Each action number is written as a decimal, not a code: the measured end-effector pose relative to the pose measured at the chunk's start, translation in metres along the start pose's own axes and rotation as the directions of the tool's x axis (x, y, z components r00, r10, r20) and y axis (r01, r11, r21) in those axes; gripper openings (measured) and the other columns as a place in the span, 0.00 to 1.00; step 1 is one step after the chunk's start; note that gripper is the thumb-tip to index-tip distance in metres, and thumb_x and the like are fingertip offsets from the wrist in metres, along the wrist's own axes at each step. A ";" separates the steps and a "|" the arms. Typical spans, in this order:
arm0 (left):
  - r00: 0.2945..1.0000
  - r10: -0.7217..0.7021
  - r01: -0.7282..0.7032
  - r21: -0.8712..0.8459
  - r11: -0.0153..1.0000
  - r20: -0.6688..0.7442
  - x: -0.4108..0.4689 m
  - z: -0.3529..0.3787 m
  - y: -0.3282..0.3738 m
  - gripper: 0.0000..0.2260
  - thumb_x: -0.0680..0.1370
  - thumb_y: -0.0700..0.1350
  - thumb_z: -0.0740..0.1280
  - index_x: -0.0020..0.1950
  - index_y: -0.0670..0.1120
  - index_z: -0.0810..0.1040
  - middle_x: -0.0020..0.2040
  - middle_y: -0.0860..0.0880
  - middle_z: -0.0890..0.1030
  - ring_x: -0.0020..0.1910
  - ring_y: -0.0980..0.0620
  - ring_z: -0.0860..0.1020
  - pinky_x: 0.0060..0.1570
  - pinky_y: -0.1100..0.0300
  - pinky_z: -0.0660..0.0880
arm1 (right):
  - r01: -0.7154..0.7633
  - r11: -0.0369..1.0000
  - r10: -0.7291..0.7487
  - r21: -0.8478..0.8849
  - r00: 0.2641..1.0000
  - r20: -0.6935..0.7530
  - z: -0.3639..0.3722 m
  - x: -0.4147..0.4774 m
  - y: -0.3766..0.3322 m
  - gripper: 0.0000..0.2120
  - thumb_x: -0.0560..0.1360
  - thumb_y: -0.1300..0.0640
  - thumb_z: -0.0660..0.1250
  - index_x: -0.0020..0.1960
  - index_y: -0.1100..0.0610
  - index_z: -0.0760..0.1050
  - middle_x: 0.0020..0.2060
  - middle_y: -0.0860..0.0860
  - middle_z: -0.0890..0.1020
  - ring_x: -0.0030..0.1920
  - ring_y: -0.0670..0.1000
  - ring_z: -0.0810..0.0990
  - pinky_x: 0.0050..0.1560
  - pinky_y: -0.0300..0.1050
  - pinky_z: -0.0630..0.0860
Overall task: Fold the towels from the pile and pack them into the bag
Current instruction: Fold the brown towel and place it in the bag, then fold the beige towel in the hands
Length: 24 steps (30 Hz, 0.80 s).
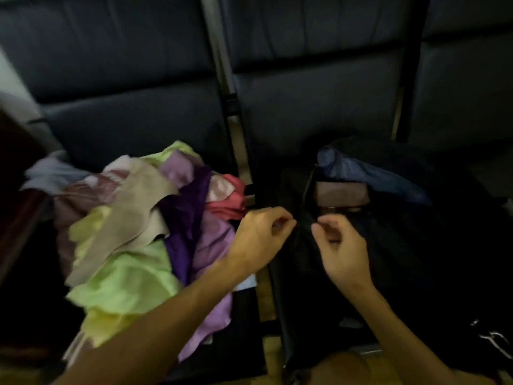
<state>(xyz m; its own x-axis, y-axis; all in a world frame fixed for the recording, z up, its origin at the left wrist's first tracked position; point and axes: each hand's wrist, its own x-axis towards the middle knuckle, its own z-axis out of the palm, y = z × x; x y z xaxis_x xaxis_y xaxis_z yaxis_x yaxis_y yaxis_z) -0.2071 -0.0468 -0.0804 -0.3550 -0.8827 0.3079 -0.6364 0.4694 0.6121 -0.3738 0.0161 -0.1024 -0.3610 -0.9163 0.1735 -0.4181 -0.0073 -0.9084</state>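
Head view: left hand point(261, 234) and right hand point(340, 250) curl at the mouth of the bag point(402, 259), grip unclear; its slack rim could block towels from the pile point(125, 245)

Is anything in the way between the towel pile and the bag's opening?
Nothing big. The towel pile lies right beside the black bag. Only the left hand and right hand sit at its opening, where a folded brown towel already lies inside.
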 end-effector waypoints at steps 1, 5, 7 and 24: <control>0.997 -0.059 0.057 -0.040 0.998 -0.043 -0.030 -0.015 -0.009 0.05 0.74 0.49 0.70 0.46 0.49 0.84 0.40 0.52 0.85 0.37 0.56 0.82 0.42 0.61 0.78 | 0.009 0.998 -0.011 0.064 0.999 0.037 0.014 -0.027 -0.008 0.05 0.76 0.57 0.70 0.51 0.52 0.77 0.42 0.44 0.83 0.43 0.42 0.81 0.45 0.37 0.77; 0.928 -0.354 0.347 -0.073 0.935 -0.119 -0.135 -0.067 -0.062 0.05 0.73 0.51 0.70 0.45 0.53 0.83 0.36 0.55 0.84 0.34 0.61 0.80 0.37 0.65 0.75 | -0.075 0.987 0.038 0.143 0.969 0.244 0.086 -0.112 -0.018 0.08 0.75 0.58 0.72 0.49 0.46 0.76 0.43 0.42 0.84 0.44 0.40 0.82 0.46 0.38 0.78; 0.888 -0.442 0.442 -0.031 0.897 -0.127 -0.168 -0.086 -0.087 0.01 0.73 0.47 0.73 0.43 0.51 0.83 0.34 0.56 0.83 0.34 0.62 0.79 0.36 0.65 0.75 | -0.085 0.990 0.045 0.111 0.945 0.324 0.119 -0.132 -0.022 0.08 0.74 0.56 0.71 0.49 0.45 0.76 0.42 0.41 0.83 0.45 0.40 0.82 0.46 0.39 0.78; 0.779 -0.479 0.609 0.308 0.731 -0.404 -0.155 -0.188 -0.215 0.06 0.74 0.45 0.73 0.47 0.44 0.80 0.44 0.43 0.78 0.46 0.38 0.76 0.38 0.48 0.76 | 0.275 0.938 -0.064 -0.213 0.739 0.671 0.315 -0.087 -0.145 0.19 0.80 0.58 0.60 0.71 0.50 0.71 0.64 0.51 0.79 0.62 0.54 0.77 0.62 0.48 0.72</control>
<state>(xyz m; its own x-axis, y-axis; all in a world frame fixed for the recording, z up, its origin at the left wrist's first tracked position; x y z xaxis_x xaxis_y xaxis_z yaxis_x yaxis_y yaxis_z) 0.1138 -0.0148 -0.1232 0.3053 -0.9212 0.2411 -0.8921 -0.1881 0.4108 -0.0194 -0.0296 -0.1050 0.3193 -0.9451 -0.0691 -0.6689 -0.1731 -0.7229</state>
